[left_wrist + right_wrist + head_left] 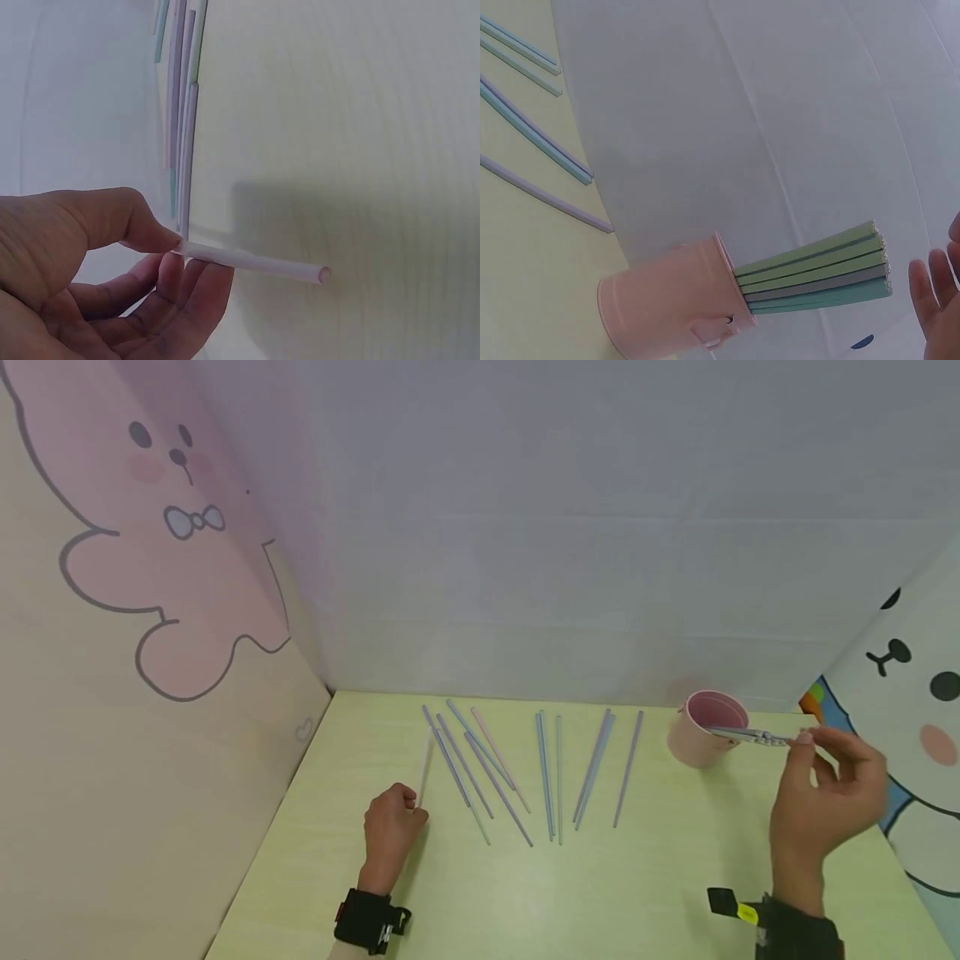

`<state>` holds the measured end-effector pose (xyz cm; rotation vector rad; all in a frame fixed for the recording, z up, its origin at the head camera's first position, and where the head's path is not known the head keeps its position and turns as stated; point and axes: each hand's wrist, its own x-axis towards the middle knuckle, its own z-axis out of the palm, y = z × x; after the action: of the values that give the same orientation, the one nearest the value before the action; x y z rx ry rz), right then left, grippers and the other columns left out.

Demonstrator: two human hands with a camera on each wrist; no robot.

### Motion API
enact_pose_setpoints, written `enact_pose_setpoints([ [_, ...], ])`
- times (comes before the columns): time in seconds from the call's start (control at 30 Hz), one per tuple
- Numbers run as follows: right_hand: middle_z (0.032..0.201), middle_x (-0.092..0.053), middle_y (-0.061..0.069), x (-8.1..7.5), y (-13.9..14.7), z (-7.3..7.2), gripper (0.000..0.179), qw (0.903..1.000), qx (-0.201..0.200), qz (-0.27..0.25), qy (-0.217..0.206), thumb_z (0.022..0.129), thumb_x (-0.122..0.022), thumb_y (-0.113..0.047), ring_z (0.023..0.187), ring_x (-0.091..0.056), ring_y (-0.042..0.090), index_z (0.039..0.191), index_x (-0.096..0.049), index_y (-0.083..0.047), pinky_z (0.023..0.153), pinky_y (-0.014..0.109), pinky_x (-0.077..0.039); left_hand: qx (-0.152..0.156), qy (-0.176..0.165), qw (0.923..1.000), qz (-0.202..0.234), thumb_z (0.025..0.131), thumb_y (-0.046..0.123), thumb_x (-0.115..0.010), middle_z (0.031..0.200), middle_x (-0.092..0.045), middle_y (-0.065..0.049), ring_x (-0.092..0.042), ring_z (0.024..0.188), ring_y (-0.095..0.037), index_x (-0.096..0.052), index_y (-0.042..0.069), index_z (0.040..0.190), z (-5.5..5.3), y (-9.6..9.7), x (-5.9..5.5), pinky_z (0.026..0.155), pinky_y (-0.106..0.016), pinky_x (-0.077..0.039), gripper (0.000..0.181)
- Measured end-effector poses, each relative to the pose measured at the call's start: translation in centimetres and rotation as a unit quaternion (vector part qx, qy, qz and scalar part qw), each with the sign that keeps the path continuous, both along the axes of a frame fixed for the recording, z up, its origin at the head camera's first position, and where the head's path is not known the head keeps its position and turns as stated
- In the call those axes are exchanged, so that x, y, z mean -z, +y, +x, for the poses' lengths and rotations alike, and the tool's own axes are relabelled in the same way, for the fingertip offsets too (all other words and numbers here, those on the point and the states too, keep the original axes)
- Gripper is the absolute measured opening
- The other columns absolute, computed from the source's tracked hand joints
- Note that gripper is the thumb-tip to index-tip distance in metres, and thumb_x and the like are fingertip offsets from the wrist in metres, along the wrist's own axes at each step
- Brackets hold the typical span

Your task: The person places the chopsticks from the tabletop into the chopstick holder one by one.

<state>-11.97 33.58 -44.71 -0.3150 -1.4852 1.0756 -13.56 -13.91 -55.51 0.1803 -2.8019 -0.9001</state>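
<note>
My left hand (393, 828) pinches a pale whitish-pink straw (262, 264) between thumb and fingers, over the left part of the table. One open end of that straw points away from the fingers in the left wrist view. On the right, a pink bucket (697, 739) holds a bunch of straws (817, 274) in green, grey-purple and teal, slanting out over its rim. Just beyond their free ends is my right hand (836, 777); the right wrist view shows a gap between its loosely bent fingers (924, 289) and the straws.
Several loose straws, purple, blue, pink and green, lie spread in the middle of the table, among them a lone purple straw (628, 768) nearest the bucket. A pale cloth wall (562, 568) closes off the table's back edge. Printed panels (187, 593) flank both sides.
</note>
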Motion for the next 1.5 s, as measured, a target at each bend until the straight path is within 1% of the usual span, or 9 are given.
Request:
enact_pose_setpoints([
  [0.13,0.093,-0.068,0.008,-0.7,-1.8,0.5,0.016,0.9991,-0.029,0.005,0.03,0.081,-0.068,0.011,0.087,-0.067,0.015,0.097,-0.068,0.012,0.074,0.014,-0.053,0.014,0.027,0.9995,0.01,0.07,0.005,-0.072,0.073,-0.065,-0.002,-0.056,0.06,-0.019,-0.07,0.002,0.089,0.0,0.8,-0.4,0.054,-0.036,-0.045,0.019],
  [0.2,0.092,-0.068,0.008,-1.0,-2.8,0.7,0.018,0.9985,-0.044,0.01,0.032,0.08,-0.068,0.012,0.086,-0.067,0.015,0.098,-0.066,0.016,0.076,0.014,-0.053,0.023,0.04,0.9989,0.012,0.069,0.005,-0.073,0.073,-0.065,-0.001,-0.054,0.058,-0.018,-0.07,0.003,0.088,0.0,1.3,-0.7,0.052,-0.035,-0.044,0.02],
  [0.3,0.095,-0.068,0.013,-0.9,-4.2,0.9,0.022,0.9972,-0.068,0.024,0.02,0.08,-0.068,0.013,0.089,-0.066,0.013,0.101,-0.064,0.018,0.078,0.014,-0.052,0.038,0.051,0.9978,0.02,0.07,0.006,-0.073,0.074,-0.065,0.0,-0.051,0.053,-0.015,-0.07,0.005,0.089,0.1,2.1,-0.9,0.049,-0.031,-0.041,0.02],
  [0.5,0.098,-0.067,0.022,-0.2,-7.0,1.2,0.026,0.9898,-0.135,0.043,-0.008,0.078,-0.066,0.019,0.092,-0.065,0.013,0.104,-0.063,0.019,0.08,0.013,-0.052,0.088,0.08,0.992,0.044,0.072,0.003,-0.071,0.075,-0.066,0.001,-0.051,0.045,-0.006,-0.068,0.004,0.09,0.5,4.1,-1.5,0.043,-0.025,-0.04,0.018],
  [0.7,0.094,-0.061,0.031,0.0,-9.9,1.4,0.026,0.9777,-0.206,0.042,-0.005,0.076,-0.062,0.026,0.089,-0.066,0.015,0.102,-0.06,0.022,0.078,0.013,-0.053,0.124,0.108,0.9845,0.061,0.074,0.003,-0.07,0.079,-0.066,0.003,-0.055,0.053,-0.004,-0.067,0.007,0.09,1.1,5.8,-2.1,0.047,-0.024,-0.044,0.018],
  [1.03,0.093,-0.06,0.033,1.2,-13.3,1.4,0.031,0.9498,-0.311,0.035,0.006,0.073,-0.061,0.031,0.089,-0.066,0.018,0.103,-0.059,0.023,0.079,0.016,-0.054,0.16,0.165,0.9724,0.039,0.076,0.006,-0.07,0.082,-0.064,0.006,-0.058,0.061,-0.007,-0.064,0.013,0.092,1.8,7.7,-2.6,0.051,-0.025,-0.047,0.018],
  [1.27,0.092,-0.062,0.03,1.7,-15.4,1.4,0.031,0.935,-0.35,0.057,-0.007,0.075,-0.063,0.028,0.088,-0.065,0.017,0.104,-0.062,0.018,0.079,0.015,-0.053,0.2,0.186,0.9613,0.04,0.077,0.006,-0.069,0.086,-0.063,0.008,-0.06,0.065,-0.007,-0.063,0.015,0.094,2.1,8.5,-2.9,0.054,-0.023,-0.052,0.02],
  [1.4,0.092,-0.064,0.027,2.1,-16.2,1.2,0.033,0.9282,-0.367,0.062,-0.017,0.075,-0.065,0.027,0.088,-0.065,0.018,0.105,-0.063,0.015,0.079,0.015,-0.053,0.211,0.195,0.9569,0.043,0.077,0.006,-0.069,0.086,-0.064,0.008,-0.059,0.066,-0.006,-0.063,0.017,0.095,2.3,8.9,-3.2,0.053,-0.023,-0.052,0.021],
  [1.5,0.092,-0.063,0.027,1.6,-17.0,1.5,0.034,0.9224,-0.381,0.059,-0.02,0.074,-0.065,0.027,0.088,-0.065,0.019,0.106,-0.063,0.014,0.079,0.015,-0.054,0.214,0.204,0.9542,0.045,0.076,0.006,-0.07,0.085,-0.064,0.007,-0.059,0.066,-0.007,-0.063,0.016,0.094,2.5,9.1,-3.5,0.052,-0.023,-0.052,0.022],
])
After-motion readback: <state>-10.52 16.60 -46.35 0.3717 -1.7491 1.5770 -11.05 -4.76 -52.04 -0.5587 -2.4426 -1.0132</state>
